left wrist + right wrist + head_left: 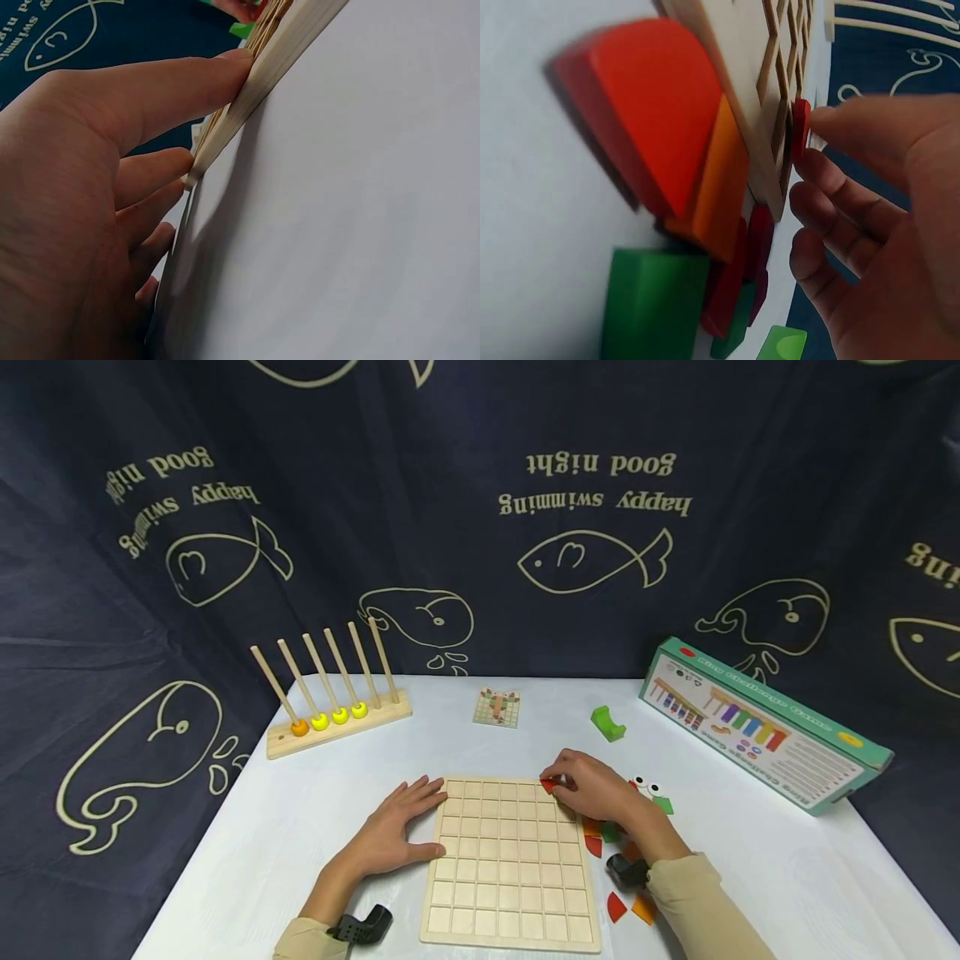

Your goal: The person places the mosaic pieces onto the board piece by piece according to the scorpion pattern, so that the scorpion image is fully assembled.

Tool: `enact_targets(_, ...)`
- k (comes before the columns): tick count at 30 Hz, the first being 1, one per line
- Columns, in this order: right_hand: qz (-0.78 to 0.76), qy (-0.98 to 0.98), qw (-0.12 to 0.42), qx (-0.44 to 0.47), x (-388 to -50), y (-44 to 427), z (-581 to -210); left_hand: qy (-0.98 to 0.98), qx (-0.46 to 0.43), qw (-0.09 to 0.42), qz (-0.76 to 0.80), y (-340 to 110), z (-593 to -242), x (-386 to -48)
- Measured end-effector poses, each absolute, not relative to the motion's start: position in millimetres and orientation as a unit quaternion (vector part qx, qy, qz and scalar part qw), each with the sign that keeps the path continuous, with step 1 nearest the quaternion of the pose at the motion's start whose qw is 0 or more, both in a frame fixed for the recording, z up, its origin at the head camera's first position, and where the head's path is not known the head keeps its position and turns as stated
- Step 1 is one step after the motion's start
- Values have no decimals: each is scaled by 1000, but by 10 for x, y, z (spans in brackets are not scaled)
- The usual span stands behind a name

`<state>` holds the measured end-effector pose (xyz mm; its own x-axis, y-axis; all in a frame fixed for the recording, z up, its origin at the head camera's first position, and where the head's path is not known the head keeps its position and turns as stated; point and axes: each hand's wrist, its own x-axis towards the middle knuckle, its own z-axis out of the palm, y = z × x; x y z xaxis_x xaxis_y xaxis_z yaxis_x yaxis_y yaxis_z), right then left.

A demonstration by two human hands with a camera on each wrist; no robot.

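A wooden grid board (508, 860) lies flat on the white table. The left hand (393, 831) rests along its left edge, fingers spread and straight; in the left wrist view the fingertips of that hand (97, 172) touch the board's side (255, 90). At the board's top right corner the right hand (600, 789) pinches a red piece (549, 786). The right wrist view shows this red piece (801, 131) between thumb and fingers of the right hand (885, 202), at the grid. Red, orange and green pieces (594, 845) lie beside the board's right edge, partly under the right forearm.
A pegged wooden stand (341, 724) with orange and yellow beads is at the back left. A pattern card (497, 707) and a green curved block (607, 724) lie behind the board. A long game box (765, 727) stands at the right. Dark printed cloth hangs behind.
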<state>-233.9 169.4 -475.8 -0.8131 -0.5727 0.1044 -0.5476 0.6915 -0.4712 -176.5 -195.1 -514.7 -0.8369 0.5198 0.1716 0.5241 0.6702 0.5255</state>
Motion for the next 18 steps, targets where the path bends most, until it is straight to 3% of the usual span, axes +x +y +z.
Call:
enact_targets(7,-231,929,-3,-289,-2317,1609,-4768,-913,-286,6,-292,-1944,-5132,-1755)
enact_targets(18,-257,917,19,-305,-2275,1563,-4757,-912,-287,7,-293,-1935,-5114,-1742)
